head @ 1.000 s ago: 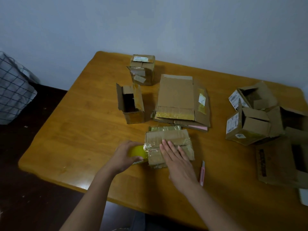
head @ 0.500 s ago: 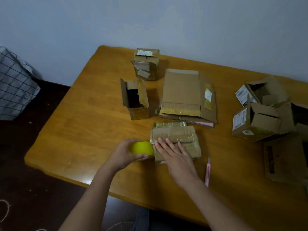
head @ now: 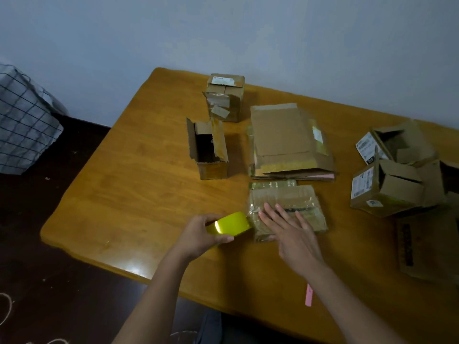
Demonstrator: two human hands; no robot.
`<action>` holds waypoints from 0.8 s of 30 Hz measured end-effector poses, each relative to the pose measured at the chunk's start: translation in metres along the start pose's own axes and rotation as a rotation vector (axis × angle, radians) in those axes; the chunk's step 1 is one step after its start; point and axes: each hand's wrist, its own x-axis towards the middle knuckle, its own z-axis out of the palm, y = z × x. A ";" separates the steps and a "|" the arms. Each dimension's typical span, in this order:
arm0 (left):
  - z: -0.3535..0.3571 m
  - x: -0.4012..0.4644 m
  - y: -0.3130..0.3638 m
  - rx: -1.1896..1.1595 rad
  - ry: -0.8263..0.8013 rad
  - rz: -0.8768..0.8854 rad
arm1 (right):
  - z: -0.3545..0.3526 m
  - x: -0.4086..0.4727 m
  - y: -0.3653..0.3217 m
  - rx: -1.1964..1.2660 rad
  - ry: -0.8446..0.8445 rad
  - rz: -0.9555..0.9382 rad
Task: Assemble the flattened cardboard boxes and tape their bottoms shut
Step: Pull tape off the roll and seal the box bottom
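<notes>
Boxes (head: 285,209): seven; tape roll (head: 232,223): one

This looks like a room in a home. A wooden table (head: 139,184) stands against a plain pale wall (head: 223,31). The floor (head: 57,281) is dark. At the far left is something covered in checked cloth (head: 24,120), maybe bedding. Used cardboard boxes (head: 387,187) lie on the table.
</notes>
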 end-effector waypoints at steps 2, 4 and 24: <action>0.004 -0.003 -0.005 -0.115 -0.029 -0.004 | -0.008 0.001 -0.002 0.050 -0.012 0.057; 0.011 -0.005 -0.005 -0.191 -0.063 -0.045 | -0.010 0.000 -0.012 0.131 0.029 0.122; 0.018 0.015 0.026 0.118 -0.141 -0.056 | 0.002 -0.004 -0.013 0.374 0.278 0.241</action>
